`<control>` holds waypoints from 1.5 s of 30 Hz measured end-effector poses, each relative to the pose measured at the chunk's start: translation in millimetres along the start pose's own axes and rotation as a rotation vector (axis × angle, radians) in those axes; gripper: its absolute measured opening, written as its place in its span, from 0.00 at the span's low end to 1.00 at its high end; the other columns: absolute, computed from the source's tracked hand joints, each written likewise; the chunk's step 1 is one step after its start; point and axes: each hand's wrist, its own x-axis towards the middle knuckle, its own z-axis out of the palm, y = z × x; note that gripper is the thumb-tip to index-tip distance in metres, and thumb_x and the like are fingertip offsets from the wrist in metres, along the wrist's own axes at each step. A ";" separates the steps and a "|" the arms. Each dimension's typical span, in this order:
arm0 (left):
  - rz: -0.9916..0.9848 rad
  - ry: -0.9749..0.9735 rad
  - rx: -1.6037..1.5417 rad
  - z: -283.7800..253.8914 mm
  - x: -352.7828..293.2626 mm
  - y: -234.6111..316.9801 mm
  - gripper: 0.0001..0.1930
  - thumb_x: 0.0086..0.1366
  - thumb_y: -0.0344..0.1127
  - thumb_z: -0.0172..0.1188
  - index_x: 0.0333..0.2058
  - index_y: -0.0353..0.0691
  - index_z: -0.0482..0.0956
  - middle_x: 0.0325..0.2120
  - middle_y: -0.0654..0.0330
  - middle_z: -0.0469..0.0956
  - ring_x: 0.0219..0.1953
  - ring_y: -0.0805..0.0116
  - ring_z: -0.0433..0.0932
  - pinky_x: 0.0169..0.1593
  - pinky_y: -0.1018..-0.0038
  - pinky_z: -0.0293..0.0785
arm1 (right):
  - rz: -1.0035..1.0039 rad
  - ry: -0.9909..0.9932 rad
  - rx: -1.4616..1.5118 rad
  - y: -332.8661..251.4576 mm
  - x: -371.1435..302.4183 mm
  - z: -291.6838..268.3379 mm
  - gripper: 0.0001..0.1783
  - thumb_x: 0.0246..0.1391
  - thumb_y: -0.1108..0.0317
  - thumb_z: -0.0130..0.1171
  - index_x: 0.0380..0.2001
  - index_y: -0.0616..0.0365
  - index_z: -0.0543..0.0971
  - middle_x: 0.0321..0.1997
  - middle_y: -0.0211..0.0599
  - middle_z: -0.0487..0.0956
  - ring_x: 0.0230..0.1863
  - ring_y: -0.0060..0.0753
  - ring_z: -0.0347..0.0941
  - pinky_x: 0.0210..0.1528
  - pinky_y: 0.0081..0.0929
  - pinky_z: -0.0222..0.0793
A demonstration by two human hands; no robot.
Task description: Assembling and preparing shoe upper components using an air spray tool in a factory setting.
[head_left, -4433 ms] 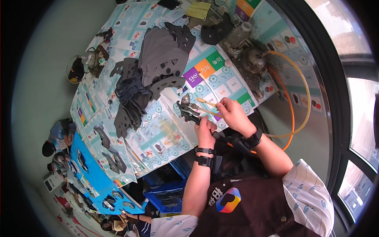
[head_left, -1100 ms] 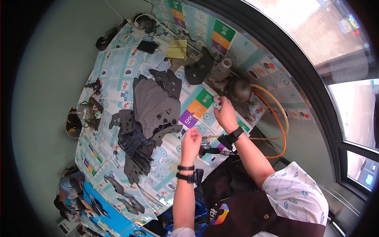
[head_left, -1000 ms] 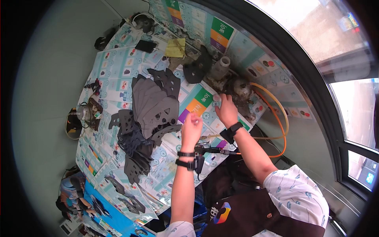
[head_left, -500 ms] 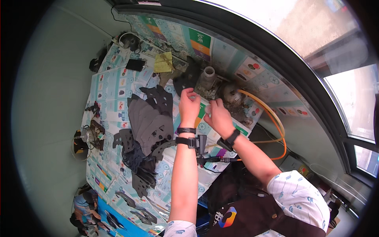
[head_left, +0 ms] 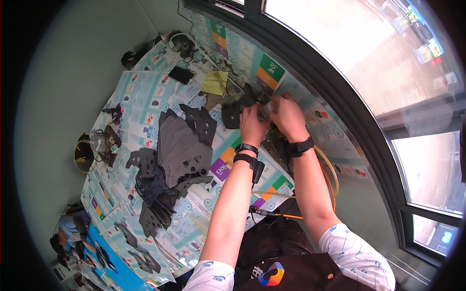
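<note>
1. Both hands reach to the far side of the table [head_left: 145, 102], near the window wall. The left hand [head_left: 252, 123] and right hand [head_left: 286, 114] meet around a small grey metal part [head_left: 266, 110].
2. Left fingers curl closed at the part's left side; right fingers wrap over it from the right (the part is mostly hidden, so the exact grip is hard to tell).
3. The part sits between the two hands, just past a dark cut-out piece [head_left: 232, 114] and near a yellow paper [head_left: 215, 82].
4. The stack of grey cut-out sheets [head_left: 182, 145] lies well left of the hands, untouched.
5. Risk: arms are stretched far, so the part could slip out and drop among the clutter.
6. Risk: the orange hose [head_left: 326, 169] runs under the right forearm; a snag could drag things off the edge.
</note>
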 end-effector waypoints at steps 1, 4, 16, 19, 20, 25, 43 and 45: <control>-0.006 0.009 0.002 -0.5 0.4 -1.4 0.27 0.53 0.38 0.74 0.53 0.46 0.78 0.47 0.51 0.77 0.52 0.42 0.74 0.56 0.53 0.72 | -0.010 -0.005 0.002 -1.7 0.8 0.7 0.13 0.49 0.71 0.64 0.40 0.59 0.84 0.46 0.46 0.80 0.50 0.56 0.79 0.49 0.48 0.78; -0.012 0.012 0.056 -1.5 1.2 -4.6 0.25 0.53 0.38 0.74 0.51 0.48 0.80 0.47 0.53 0.77 0.51 0.44 0.75 0.54 0.53 0.73 | -0.010 -0.029 0.020 -4.9 2.6 3.1 0.12 0.47 0.72 0.64 0.38 0.58 0.84 0.46 0.46 0.80 0.50 0.56 0.78 0.49 0.48 0.78; -0.107 0.028 0.101 1.7 -2.2 2.4 0.25 0.52 0.39 0.76 0.50 0.53 0.81 0.48 0.57 0.76 0.54 0.48 0.73 0.54 0.51 0.72 | -0.167 -0.102 -0.070 3.0 17.6 3.8 0.13 0.43 0.75 0.66 0.36 0.56 0.84 0.42 0.44 0.80 0.49 0.53 0.78 0.46 0.47 0.78; -0.133 0.014 0.094 0.5 -3.2 2.1 0.25 0.52 0.40 0.76 0.50 0.55 0.81 0.48 0.58 0.76 0.54 0.49 0.73 0.54 0.51 0.72 | -0.342 -0.098 -0.095 2.6 20.8 -0.9 0.11 0.44 0.75 0.66 0.35 0.56 0.84 0.43 0.43 0.80 0.48 0.52 0.79 0.45 0.46 0.79; -0.126 0.025 0.098 1.1 -3.4 2.3 0.25 0.52 0.40 0.76 0.50 0.55 0.81 0.47 0.59 0.76 0.54 0.49 0.73 0.54 0.51 0.72 | -0.331 -0.168 -0.100 4.4 25.0 -2.3 0.14 0.42 0.74 0.68 0.37 0.58 0.84 0.42 0.45 0.80 0.47 0.54 0.79 0.46 0.47 0.77; -0.141 0.030 0.119 0.6 -4.3 7.3 0.25 0.51 0.41 0.77 0.49 0.56 0.82 0.47 0.59 0.76 0.53 0.51 0.73 0.53 0.52 0.71 | -0.184 -0.251 -0.190 6.9 28.9 1.4 0.14 0.42 0.70 0.69 0.36 0.60 0.84 0.39 0.50 0.82 0.44 0.58 0.80 0.46 0.48 0.77; -0.150 0.062 0.138 0.9 -6.8 15.8 0.24 0.51 0.40 0.77 0.48 0.56 0.82 0.47 0.60 0.77 0.53 0.52 0.74 0.54 0.52 0.69 | -0.011 -0.074 -0.349 3.7 20.2 21.0 0.25 0.59 0.49 0.62 0.24 0.62 0.85 0.25 0.54 0.82 0.28 0.59 0.82 0.33 0.50 0.79; -0.157 0.051 0.136 4.4 -5.3 22.0 0.24 0.51 0.41 0.77 0.48 0.56 0.83 0.47 0.61 0.77 0.53 0.52 0.74 0.53 0.52 0.69 | 0.001 -0.019 -0.454 17.5 22.9 24.2 0.30 0.60 0.43 0.59 0.24 0.62 0.85 0.25 0.53 0.83 0.27 0.58 0.82 0.32 0.48 0.79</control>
